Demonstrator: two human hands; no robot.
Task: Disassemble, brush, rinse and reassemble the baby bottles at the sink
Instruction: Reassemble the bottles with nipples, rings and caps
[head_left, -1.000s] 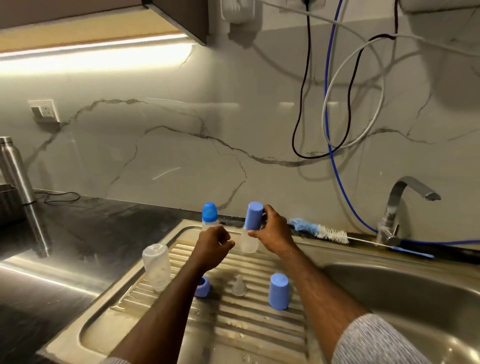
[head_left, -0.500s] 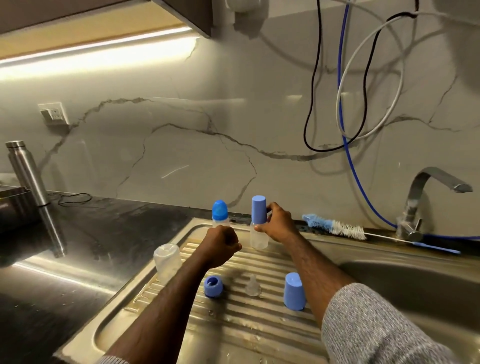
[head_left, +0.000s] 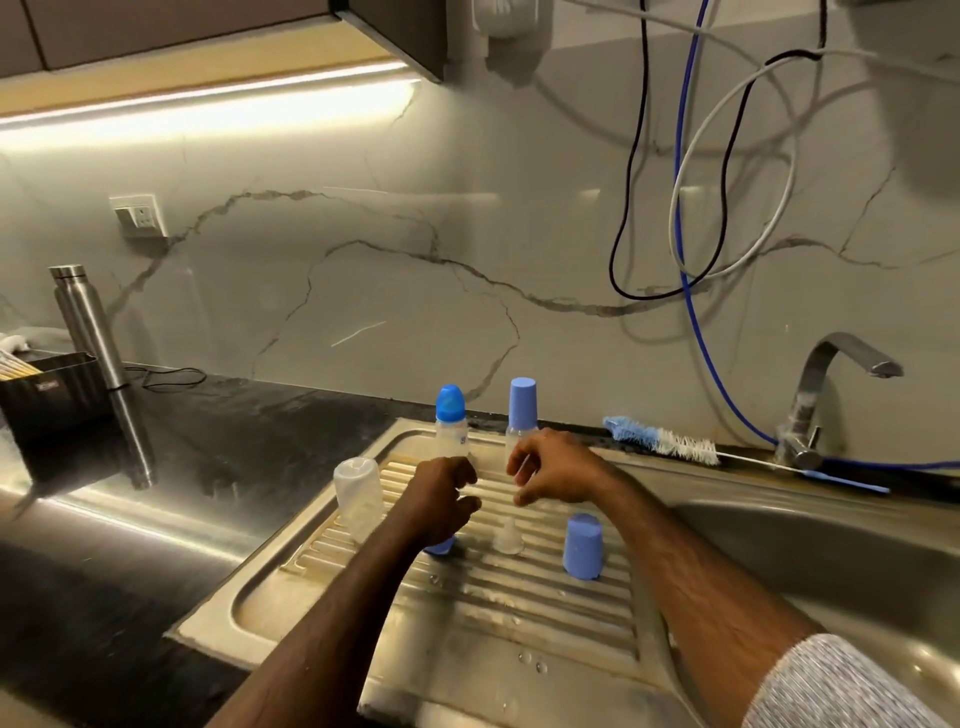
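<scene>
Head view showed the steel sink unit (head_left: 519, 670) set into the dark counter (head_left: 208, 431), its ribbed drainboard on the left and the basin (head_left: 810, 561) on the right. Tap (head_left: 826, 395) stood at the basin's back edge, with blue, black and white cables (head_left: 691, 218) hanging down the marble wall above it. Steel flask (head_left: 88, 322) and a black box (head_left: 52, 384) sat at the counter's far left, near the back edge. Bottle brush (head_left: 665, 441) lay along the sink's back rim, bristles pointing left.

On the drainboard: 2 capped baby bottles stood upright at the back edge, 1 with a rounded blue cap (head_left: 451, 421) and, just to its right, 1 with a tall blue cap (head_left: 522, 410). A clear bottle body (head_left: 358, 496) stood upside down near the left edge. A loose blue cap (head_left: 584, 545) stood upside down near the right edge of the ribs. A clear nipple (head_left: 509, 538) stood mid-board. A blue ring (head_left: 440, 545) showed partly under the left wrist.

Left hand (head_left: 441, 499) hovered over the ribs, fingers curled in, gripping nothing visible. Right hand (head_left: 556, 475) hovered just in front of the tall-capped bottle, fingers loosely bent and spread, holding nothing; could not tell if fingertips touched the bottle. Grey sleeve (head_left: 841, 686) covered the right forearm at the bottom right.
</scene>
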